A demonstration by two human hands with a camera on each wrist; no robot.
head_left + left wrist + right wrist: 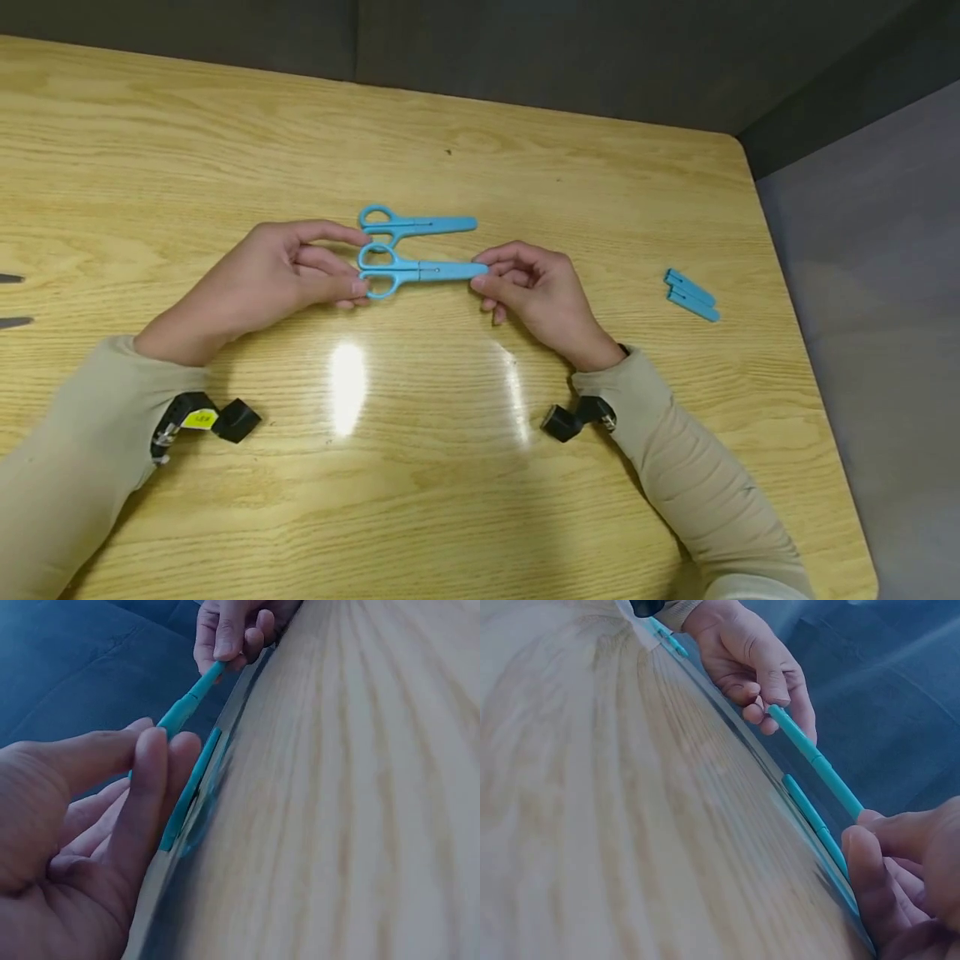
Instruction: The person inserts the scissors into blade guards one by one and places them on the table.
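Two hands hold one pair of blue scissors by its ends, just above the wooden surface (465, 467).

The left hand (262, 287) pinches the handle loops of the near scissors (420, 271) between thumb and curled fingers, while the right hand (536, 292) pinches the sheathed blade tip, apparently so each end can be steadied. A second pair of scissors (416, 223) lies just beyond on the far side. Two loose blue sheaths (692, 294) lie well apart to the right. The head view shows this layout; the wrist views alone show that the held pair is lifted clear of the surface, with the other pair flat beneath.
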